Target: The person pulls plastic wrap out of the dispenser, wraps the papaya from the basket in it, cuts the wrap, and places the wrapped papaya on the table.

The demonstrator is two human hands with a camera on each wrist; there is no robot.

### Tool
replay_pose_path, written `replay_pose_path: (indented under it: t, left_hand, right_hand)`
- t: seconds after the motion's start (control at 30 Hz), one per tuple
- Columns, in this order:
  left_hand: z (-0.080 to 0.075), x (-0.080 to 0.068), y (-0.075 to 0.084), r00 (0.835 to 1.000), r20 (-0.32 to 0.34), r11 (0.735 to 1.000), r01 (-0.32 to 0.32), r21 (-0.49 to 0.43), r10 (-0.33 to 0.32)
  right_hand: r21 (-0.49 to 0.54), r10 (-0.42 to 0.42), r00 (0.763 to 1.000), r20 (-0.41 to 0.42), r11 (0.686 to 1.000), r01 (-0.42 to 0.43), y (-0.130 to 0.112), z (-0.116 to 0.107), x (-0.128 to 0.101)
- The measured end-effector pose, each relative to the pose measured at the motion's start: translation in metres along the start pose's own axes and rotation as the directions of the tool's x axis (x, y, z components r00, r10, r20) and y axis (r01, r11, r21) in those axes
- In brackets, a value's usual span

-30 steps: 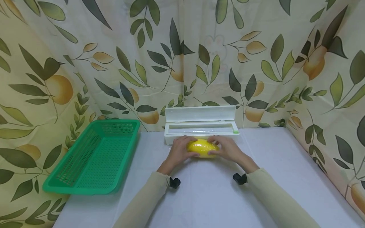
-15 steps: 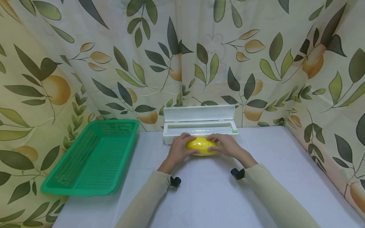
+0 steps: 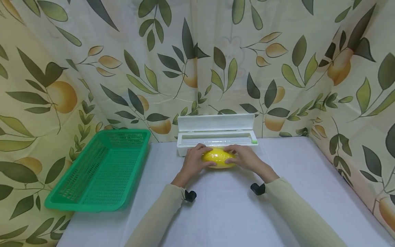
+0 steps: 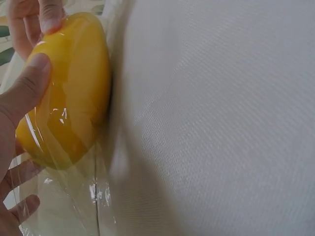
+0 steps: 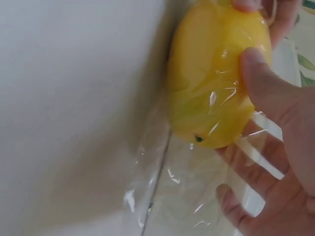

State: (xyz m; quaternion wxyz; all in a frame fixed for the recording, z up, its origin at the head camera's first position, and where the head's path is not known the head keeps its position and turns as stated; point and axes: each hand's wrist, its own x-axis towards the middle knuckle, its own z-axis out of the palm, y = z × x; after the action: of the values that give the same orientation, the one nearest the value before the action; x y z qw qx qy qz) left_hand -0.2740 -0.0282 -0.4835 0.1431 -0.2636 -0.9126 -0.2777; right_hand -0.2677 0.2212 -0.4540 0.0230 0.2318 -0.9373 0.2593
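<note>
We see a yellow mango [image 3: 218, 158] lying on the white table [image 3: 222, 212], just in front of the open white wrap dispenser [image 3: 216, 135], which sits at twelve o'clock from it. Clear cling film [image 5: 197, 196] covers the fruit and trails onto the table beside it.

The left hand [image 3: 193, 162] cups the mango from nine o'clock: in the left wrist view we see its thumb [image 4: 27, 83] pressed on the fruit's near side, with the other fingers lying fairly straight under the film. The right hand [image 3: 247, 160] holds it from three o'clock, thumb [image 5: 261, 78] curled over the top and fingers [image 5: 246, 167] spread beneath the film. Both hands thus clasp the fruit between them, with the mango resting on the table.

At nine o'clock from the hands, well apart, a green plastic basket [image 3: 102, 171] stands at the table's left edge. A curtain [image 3: 92, 68] printed with leaves and fruit hangs behind everything.
</note>
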Motion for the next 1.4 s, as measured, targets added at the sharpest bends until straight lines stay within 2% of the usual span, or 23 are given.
replay_pose_path:
  t: [0.17,0.37,0.57,0.67,0.77,0.93,1.1,1.23,1.4]
  left_hand:
    - [-0.003,0.000,0.004,1.000,0.018,0.998,0.010,0.054,-0.011]
    - [-0.005,0.002,0.009,0.999,0.027,0.999,0.017,0.049,-0.018]
    - [-0.004,0.003,0.010,0.999,0.032,0.999,0.028,0.042,-0.030]
    - [-0.004,0.003,0.010,0.998,0.041,0.998,0.037,0.045,-0.039]
    - [-0.004,0.003,0.010,0.998,0.047,0.997,0.040,0.063,-0.043]
    - [-0.005,0.003,0.010,0.999,0.042,0.997,0.032,0.077,-0.035]
    - [-0.003,0.001,0.009,1.000,0.024,0.997,0.014,0.077,-0.016]
    - [-0.003,0.001,0.009,0.999,0.032,0.995,0.018,0.094,-0.021]
    - [-0.004,0.001,0.011,0.999,0.040,0.993,0.017,0.120,-0.022]
  right_hand:
    - [-0.044,-0.068,0.996,-0.051,0.997,0.066,-0.003,-0.003,-0.007]
    - [-0.045,-0.024,0.986,-0.165,0.999,0.017,0.004,-0.014,-0.020]
    - [-0.108,-0.049,0.942,-0.331,0.994,0.014,0.025,-0.022,-0.025]
    - [-0.123,-0.042,0.924,-0.379,0.992,-0.005,0.036,-0.026,-0.026]
    - [-0.113,0.007,0.925,-0.380,0.992,-0.054,0.046,-0.029,-0.027]
    - [-0.034,0.127,0.936,-0.328,0.989,-0.146,0.060,-0.032,-0.027]
    - [0.041,0.213,0.931,-0.297,0.977,-0.210,0.066,-0.030,-0.026]
    - [0.073,0.264,0.926,-0.271,0.965,-0.253,0.071,-0.030,-0.026]
    - [0.091,0.288,0.924,-0.252,0.957,-0.274,0.079,-0.029,-0.026]
